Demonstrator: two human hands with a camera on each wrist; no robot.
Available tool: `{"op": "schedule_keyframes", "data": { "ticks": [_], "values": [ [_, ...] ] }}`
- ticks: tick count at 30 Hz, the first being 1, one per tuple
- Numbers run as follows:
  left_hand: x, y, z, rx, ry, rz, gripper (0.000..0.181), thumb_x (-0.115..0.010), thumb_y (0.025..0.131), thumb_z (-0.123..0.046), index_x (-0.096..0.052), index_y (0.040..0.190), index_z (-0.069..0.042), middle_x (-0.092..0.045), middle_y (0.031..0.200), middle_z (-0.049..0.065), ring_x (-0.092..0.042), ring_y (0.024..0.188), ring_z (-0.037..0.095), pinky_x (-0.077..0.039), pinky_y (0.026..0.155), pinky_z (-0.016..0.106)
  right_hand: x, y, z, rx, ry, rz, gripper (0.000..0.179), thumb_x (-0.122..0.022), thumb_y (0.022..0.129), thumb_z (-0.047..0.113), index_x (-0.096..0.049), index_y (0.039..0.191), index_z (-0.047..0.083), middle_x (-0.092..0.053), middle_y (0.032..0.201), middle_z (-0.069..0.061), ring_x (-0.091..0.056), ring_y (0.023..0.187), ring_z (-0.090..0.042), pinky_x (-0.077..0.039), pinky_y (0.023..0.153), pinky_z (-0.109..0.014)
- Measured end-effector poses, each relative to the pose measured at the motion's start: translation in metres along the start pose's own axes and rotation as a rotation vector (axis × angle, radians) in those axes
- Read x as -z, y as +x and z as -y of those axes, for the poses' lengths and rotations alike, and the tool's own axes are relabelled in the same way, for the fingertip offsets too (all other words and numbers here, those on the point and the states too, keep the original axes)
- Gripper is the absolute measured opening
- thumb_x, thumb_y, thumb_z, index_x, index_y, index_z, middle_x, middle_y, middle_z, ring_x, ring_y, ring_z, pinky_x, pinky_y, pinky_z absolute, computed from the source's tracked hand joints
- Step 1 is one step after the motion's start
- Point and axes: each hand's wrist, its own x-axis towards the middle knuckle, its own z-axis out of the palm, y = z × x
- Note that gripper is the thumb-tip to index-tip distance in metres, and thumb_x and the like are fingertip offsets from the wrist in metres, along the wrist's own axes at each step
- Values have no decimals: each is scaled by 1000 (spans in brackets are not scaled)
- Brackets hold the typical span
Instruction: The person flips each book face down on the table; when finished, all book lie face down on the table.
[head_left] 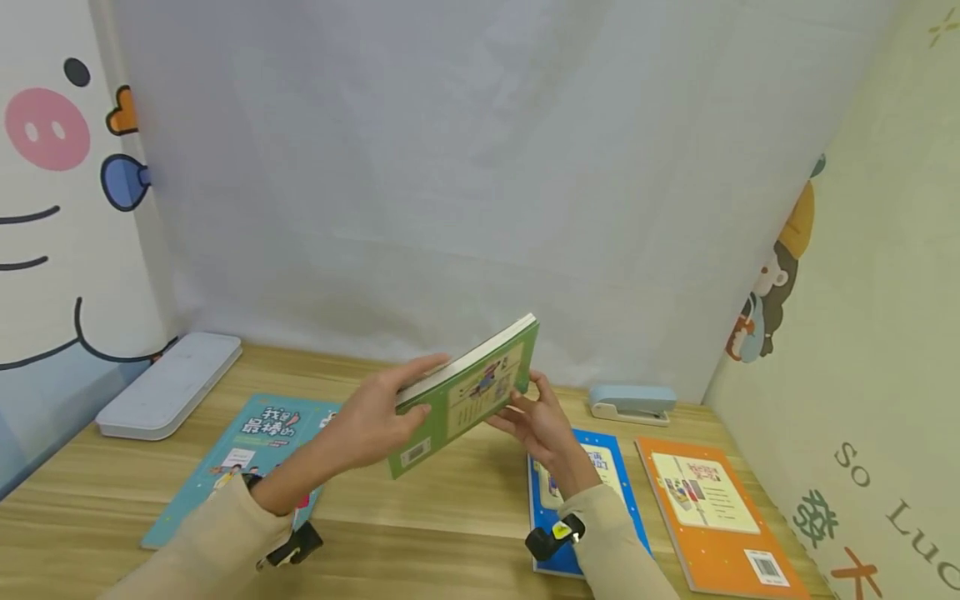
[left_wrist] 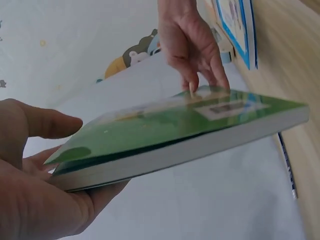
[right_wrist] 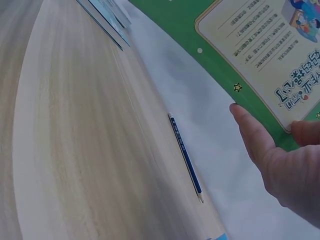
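A green book (head_left: pixel 461 408) is held tilted above the table between both hands. My left hand (head_left: pixel 375 421) grips its left end, thumb on the green cover side and fingers beneath, as the left wrist view shows. At the right end, my right hand (head_left: pixel 546 432) pinches a lower corner, with the thumb on the printed cover. In the left wrist view the cover of the book (left_wrist: pixel 150 122) lifts slightly from the pages near the left thumb. The right wrist view shows a printed cream panel on the green cover (right_wrist: pixel 220 30).
A teal book (head_left: pixel 217 467) lies left on the wooden table (head_left: pixel 420 533). Blue (head_left: pixel 626 500) and orange (head_left: pixel 712 542) books lie right. Behind are a white case (head_left: pixel 172 383) and a light-blue stapler (head_left: pixel 632 402). A blue pencil (right_wrist: pixel 186 157) lies near the back edge.
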Motion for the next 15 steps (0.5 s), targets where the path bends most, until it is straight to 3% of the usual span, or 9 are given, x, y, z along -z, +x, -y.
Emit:
{"op": "schedule_keyframes", "data": {
  "ticks": [3,5,8,11,15],
  "values": [
    [11,3,-5,-57,115,80,62,-59,93,3,-44,151,-16,-62,135,24,-72,98,28,-55,67,31,0,-1,4,18,-25,16,27,-38,106,2,-41,120,25,-56,109,-8,-70,95,-22,-57,94,-48],
    [18,5,-9,-105,193,130,63,-61,93,3,-45,151,-15,-63,133,24,-69,78,18,-49,60,27,0,-2,6,20,-40,27,26,-38,106,2,-42,119,25,-57,110,-7,-70,96,-22,-54,97,-52],
    [24,10,-13,-150,297,188,61,-63,92,2,-49,149,-16,-63,134,21,-47,55,7,-38,53,23,0,-3,8,16,-68,46,26,-39,106,3,-43,120,25,-60,110,-5,-71,97,-21,-52,100,-54],
    [23,16,-15,-131,341,221,59,-62,92,3,-53,146,-18,-63,134,19,-29,49,8,-31,50,23,0,-4,9,14,-98,50,26,-39,106,4,-44,120,26,-63,109,-3,-71,97,-20,-54,97,-52],
    [20,22,-15,-91,382,218,63,-59,90,7,-53,146,-21,-65,133,17,-48,58,8,-35,51,22,-1,-5,9,9,-132,50,25,-38,107,5,-44,119,25,-64,109,-4,-71,97,-21,-56,94,-49]
  ]
}}
